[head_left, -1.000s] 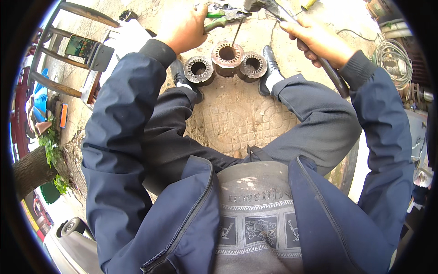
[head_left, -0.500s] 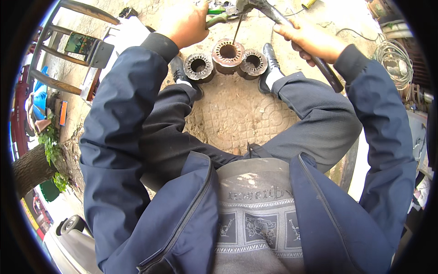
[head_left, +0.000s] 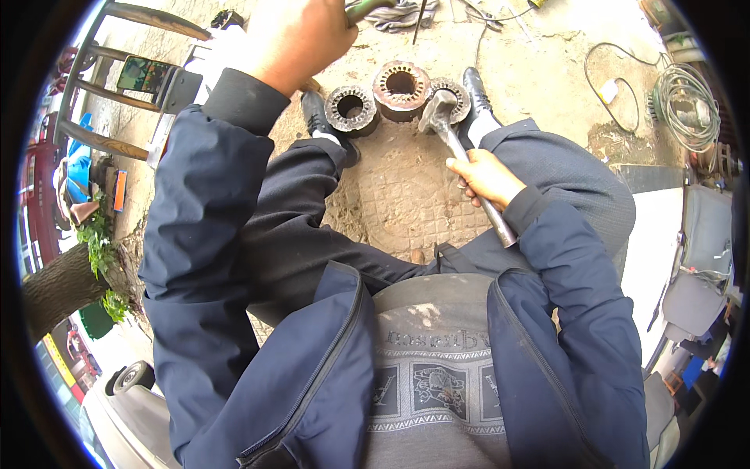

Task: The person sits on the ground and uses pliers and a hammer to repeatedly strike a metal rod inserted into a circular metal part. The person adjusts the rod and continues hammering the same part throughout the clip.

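My left hand (head_left: 301, 39) is raised at the top of the view, closed on green-handled pliers (head_left: 369, 8) whose jaws are cut off by the upper edge. A thin metal rod (head_left: 419, 22) points down beside them. In my right hand (head_left: 488, 178) is a hammer (head_left: 441, 109), gripped by its metal handle, its head in front of the right stator core (head_left: 455, 92). That slotted metal ring stands between my shoes with a left stator core (head_left: 341, 117) and a taller, rust-brown middle one (head_left: 391, 105). Neither hand touches the cores.
My shoes (head_left: 315, 113) flank the cores. A grey cloth (head_left: 398, 19) lies beyond them. Coiled wire (head_left: 687, 109) and a loose cable (head_left: 590, 70) are at right. At left stand a wooden-runged frame (head_left: 109, 141), a phone on a holder (head_left: 144, 74) and a tree trunk (head_left: 58, 285).
The hammer has swung down and toward me, away from the rod, to before the right core. My left hand with the pliers has risen, and the rod has left the middle core.
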Available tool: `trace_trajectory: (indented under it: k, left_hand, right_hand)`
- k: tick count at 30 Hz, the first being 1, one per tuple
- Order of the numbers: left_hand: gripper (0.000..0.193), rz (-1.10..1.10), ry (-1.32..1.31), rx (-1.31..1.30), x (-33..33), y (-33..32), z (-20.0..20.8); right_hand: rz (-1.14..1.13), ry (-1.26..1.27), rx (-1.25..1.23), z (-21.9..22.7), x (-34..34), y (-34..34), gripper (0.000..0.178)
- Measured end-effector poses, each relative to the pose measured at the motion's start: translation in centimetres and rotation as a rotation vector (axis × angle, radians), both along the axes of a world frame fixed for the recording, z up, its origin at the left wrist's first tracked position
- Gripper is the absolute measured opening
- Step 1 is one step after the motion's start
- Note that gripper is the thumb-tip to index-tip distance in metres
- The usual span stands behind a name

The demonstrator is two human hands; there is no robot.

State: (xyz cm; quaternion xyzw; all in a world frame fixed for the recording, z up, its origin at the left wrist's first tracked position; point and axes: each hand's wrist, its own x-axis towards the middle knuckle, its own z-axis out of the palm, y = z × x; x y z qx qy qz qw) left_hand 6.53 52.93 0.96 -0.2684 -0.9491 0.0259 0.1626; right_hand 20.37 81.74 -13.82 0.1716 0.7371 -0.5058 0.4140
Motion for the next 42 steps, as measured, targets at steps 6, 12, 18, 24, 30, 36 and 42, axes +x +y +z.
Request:
trace_trajectory:
  k: [6, 12, 18, 24, 30, 36, 42]
  left_hand:
    - [0.095, -0.183, -0.076, -0.308, -0.2, -0.4, 1.7]
    - [0.069, 0.081, -0.236, -0.34, -0.2, 0.0, -0.3]
    - [0.045, 0.058, -0.2, -0.39, -0.3, -0.1, -1.2]
    - [0.045, 0.179, -0.275, -0.023, -1.0, 0.7, -2.1]
    - [0.075, -0.119, -0.085, -0.509, -0.2, 0.2, -1.3]
    - [0.087, -0.079, -0.164, -0.568, -1.0, 0.6, -1.2]
    - [0.052, 0.266, -0.288, -0.05, -1.7, 1.0, -3.1]
  right_hand:
    - [-0.005, -0.077, -0.078, -0.9, 2.3, -0.2, 0.041]
    - [-0.059, -0.114, -0.111, -0.3, 3.1, -0.4, 0.037]
    - [-0.108, -0.095, -0.125, -1.0, 3.0, -0.1, 0.045]
    - [-0.112, -0.076, -0.135, -0.9, 2.8, 0.1, 0.046]
    - [-0.095, -0.066, -0.115, -1.0, 2.8, 0.2, 0.047]
    - [-0.093, -0.06, -0.099, -0.9, 2.7, 0.1, 0.045]
    - [-0.115, -0.063, -0.114, 1.9, 1.8, 0.0, 0.043]
